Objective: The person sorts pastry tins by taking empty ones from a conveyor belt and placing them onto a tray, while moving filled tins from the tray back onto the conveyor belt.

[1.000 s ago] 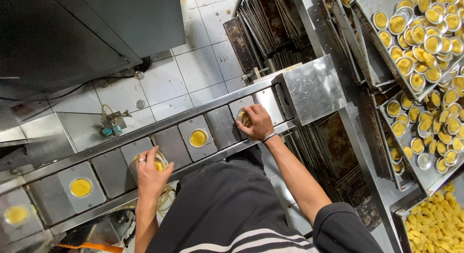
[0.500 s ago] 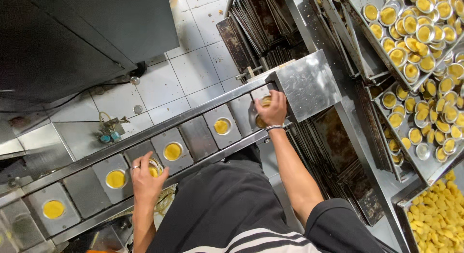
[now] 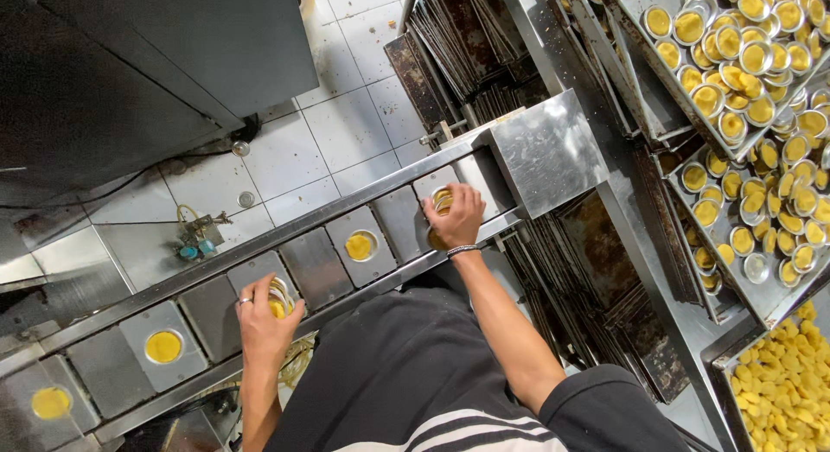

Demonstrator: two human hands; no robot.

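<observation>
- Now the left hand [image 3: 264, 318] pinches a yellow-filled tin cup [image 3: 277, 298] over a conveyor plate [image 3: 259, 275].
- Right hand [image 3: 456, 217] closes on another cup [image 3: 442, 199] beside the steel housing [image 3: 546, 154].
- Filled cups [image 3: 359, 245] ride between both hands.

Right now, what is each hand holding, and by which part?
Left hand pinches a small round tin by its rim. Right hand covers another tin from above; exact grip hidden.

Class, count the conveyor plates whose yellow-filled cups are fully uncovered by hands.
3. One filled cup sits between the hands; one is beyond the left hand; one is near the frame's edge. The right hand and left hand each cover another.
</observation>
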